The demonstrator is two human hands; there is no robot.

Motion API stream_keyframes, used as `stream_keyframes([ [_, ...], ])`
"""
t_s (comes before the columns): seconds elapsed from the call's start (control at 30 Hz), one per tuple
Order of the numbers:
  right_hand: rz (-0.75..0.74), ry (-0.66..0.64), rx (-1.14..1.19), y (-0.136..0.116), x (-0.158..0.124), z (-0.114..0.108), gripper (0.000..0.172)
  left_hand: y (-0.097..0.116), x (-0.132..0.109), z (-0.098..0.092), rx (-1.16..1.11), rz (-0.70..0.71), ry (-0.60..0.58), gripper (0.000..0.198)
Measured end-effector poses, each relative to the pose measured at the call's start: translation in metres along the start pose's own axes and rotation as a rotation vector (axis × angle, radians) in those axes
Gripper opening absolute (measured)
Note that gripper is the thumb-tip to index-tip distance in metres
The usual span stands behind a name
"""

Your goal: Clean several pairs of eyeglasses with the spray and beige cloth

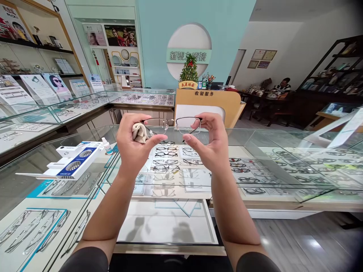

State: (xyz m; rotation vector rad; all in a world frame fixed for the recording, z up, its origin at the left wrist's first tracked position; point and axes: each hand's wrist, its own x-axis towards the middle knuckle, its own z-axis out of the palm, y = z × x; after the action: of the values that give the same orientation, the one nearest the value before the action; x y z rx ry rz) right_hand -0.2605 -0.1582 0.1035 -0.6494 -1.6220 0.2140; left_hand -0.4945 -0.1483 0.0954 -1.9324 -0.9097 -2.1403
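A pair of half-rimmed eyeglasses point(171, 121) with dark upper rims is held up over the glass display counter, lenses side by side. My left hand point(134, 139) grips the left end of the frame between thumb and fingers, with a crumpled beige cloth point(139, 133) tucked in the same hand. At the right end of the eyeglasses, my right hand point(211, 138) is closed on the frame, its thumb below the lens. Folded eyeglasses point(166, 154) lie in rows inside the case beneath my hands.
A small white bottle point(106, 146) and a white-and-blue display stand point(76, 162) are on the glass at the left. An open white drawer point(167, 226) lies below. Beyond the cash desk point(208, 99), a person point(284, 85) sits at the back right.
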Motion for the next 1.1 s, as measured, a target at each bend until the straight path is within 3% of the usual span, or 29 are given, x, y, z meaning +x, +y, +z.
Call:
stream_keyframes([
  [0.23,0.025,0.009,0.044,0.000,0.001,-0.003,0.042,0.003,0.001,-0.003,-0.031,-0.049,-0.061,0.060],
  [0.5,0.041,0.020,0.019,-0.005,0.000,-0.002,0.042,0.000,-0.004,-0.001,0.012,-0.148,-0.005,0.072],
  [0.87,0.052,0.018,0.024,-0.005,0.000,-0.002,0.041,0.001,-0.003,-0.003,0.055,-0.069,-0.012,0.062],
  [1.1,0.131,-0.012,0.050,-0.003,0.000,-0.002,0.042,0.014,0.000,-0.003,0.084,-0.013,0.033,0.054],
])
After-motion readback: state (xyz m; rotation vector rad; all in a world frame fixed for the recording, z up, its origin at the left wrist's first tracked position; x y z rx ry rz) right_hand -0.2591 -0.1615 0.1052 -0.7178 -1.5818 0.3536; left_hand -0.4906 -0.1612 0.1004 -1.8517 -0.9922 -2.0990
